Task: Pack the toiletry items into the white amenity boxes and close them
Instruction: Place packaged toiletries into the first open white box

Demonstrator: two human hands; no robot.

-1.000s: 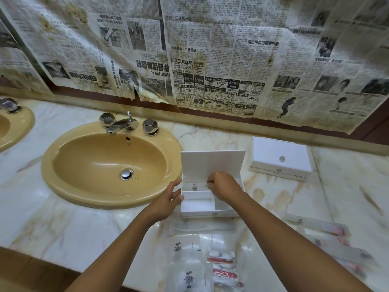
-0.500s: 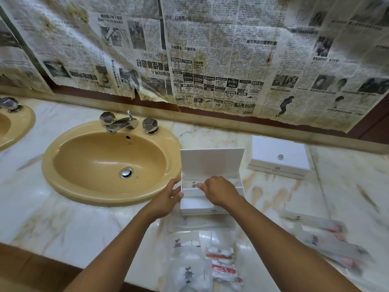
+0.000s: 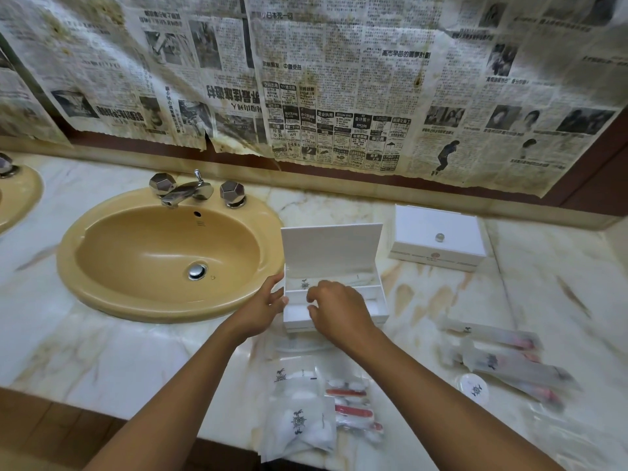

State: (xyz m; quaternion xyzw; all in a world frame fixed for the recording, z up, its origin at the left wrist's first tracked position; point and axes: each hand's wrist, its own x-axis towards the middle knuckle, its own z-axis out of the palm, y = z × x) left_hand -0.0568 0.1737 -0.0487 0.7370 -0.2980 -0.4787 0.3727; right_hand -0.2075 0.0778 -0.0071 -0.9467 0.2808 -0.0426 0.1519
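Boxes first: the open box (image 3: 334, 287) sits on the counter (image 3: 102, 351) at the sink's (image 3: 163, 253) three o'clock, lid standing upright at the back, shallow white tray split by dividers, a printed sachet lying in its rear slot. It looks like thin rigid card or plastic, likely light and apt to slide on polished marble, so steadying a side wall while loading seems wise. Left hand (image 3: 261, 307) rests open against the box's left wall, bracing it, grasping nothing. Right hand (image 3: 336, 311) hovers over the front compartment, fingers curled; whether it pinches anything I cannot tell. At six o'clock of the box lie soft sachets (image 3: 299, 423), probably slick and crinkly, best pinched by an edge. At its two o'clock stands the shut box (image 3: 438, 239), with a small knob on its lid. Long packets (image 3: 503, 365) lie at four o'clock.
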